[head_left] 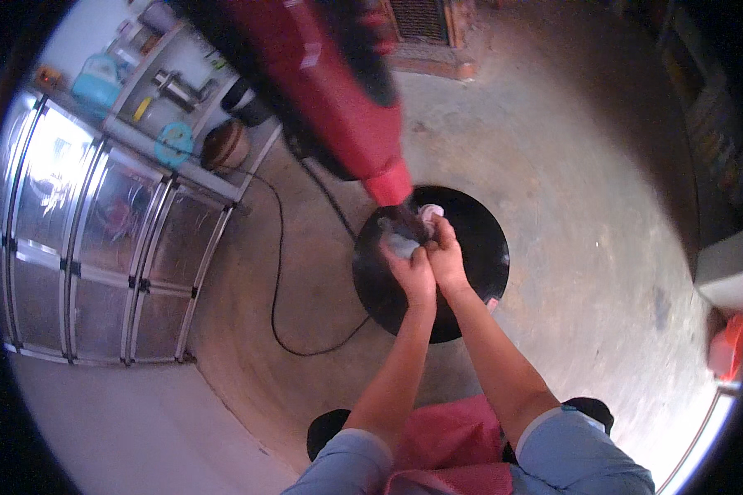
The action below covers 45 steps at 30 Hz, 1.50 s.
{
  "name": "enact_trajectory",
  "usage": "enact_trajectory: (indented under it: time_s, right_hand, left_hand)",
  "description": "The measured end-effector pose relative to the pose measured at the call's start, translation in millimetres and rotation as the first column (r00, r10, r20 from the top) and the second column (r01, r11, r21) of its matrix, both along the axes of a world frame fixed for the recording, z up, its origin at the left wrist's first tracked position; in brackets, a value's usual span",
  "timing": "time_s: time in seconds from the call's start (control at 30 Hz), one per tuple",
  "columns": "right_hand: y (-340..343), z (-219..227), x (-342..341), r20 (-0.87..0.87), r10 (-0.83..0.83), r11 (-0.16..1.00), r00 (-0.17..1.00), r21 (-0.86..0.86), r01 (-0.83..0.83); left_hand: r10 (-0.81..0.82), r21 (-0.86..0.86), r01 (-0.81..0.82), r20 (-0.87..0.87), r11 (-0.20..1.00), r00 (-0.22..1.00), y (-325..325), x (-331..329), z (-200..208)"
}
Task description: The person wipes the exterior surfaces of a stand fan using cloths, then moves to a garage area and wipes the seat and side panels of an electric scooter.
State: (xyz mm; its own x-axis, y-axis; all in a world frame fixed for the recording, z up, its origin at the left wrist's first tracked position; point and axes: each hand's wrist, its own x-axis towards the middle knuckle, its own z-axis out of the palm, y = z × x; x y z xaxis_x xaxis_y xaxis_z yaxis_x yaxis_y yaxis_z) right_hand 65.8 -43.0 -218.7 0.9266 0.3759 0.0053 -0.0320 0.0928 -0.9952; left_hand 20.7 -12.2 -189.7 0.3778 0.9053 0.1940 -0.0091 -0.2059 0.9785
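Observation:
My left hand [414,274] and my right hand [446,257] meet above a round black surface [479,239]. In my left hand's fingers is a blurred pale bluish-white thing [402,246]. My right hand's fingers close on a small whitish-pink piece [430,214], its kind unclear. From the top, a large red and black shape [338,91] reaches down, narrowing to a red end with a dark tip beside my fingers. Blur hides whether it is a tool or a sleeve, and whether the tip touches what I hold.
A black cable [279,272] loops over the concrete floor [586,214] left of the round surface. Shelves [144,136] with a basket [225,145] and a metal-framed cabinet [99,239] stand at left. A red container [727,346] is at far right. Pink cloth [450,437] lies near my lap.

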Motion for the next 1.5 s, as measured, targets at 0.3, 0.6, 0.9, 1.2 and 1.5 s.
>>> enact_trajectory:
  time_s: [0.3, 0.6, 0.9, 1.2, 1.5]
  right_hand:
    - [0.9, -59.7, -9.0, -0.013, 0.008, 0.927, 1.0, -0.374, -0.012]
    - [-2.0, -88.6, -11.6, -0.042, 0.068, 0.85, 0.997, -0.521, -0.08]
    - [-6.6, -65.6, 4.4, -0.146, 0.112, 0.819, 0.983, -0.547, -0.175]
    - [-3.5, -2.2, 7.7, 0.002, 0.097, 0.904, 0.995, -0.418, -0.087]
    - [-7.3, 84.9, -0.6, 0.202, -0.018, 0.964, 0.979, -0.256, 0.071]
  left_hand:
    - [-0.048, -0.199, 0.04, -0.038, 0.979, 0.998, 10.5, -5.9, -80.8]
    - [-0.16, -0.412, 0.166, 0.049, 0.896, 0.986, 12.2, -12.7, -118.8]
    - [-0.287, -0.598, 0.247, 0.03, 0.763, 0.957, 23.6, -18.8, -85.6]
    - [-0.276, -0.543, 0.233, 0.003, 0.806, 0.961, 22.3, -10.4, -10.6]
    - [-0.224, -0.444, 0.25, 0.112, 0.86, 0.968, 4.7, -14.7, 90.5]
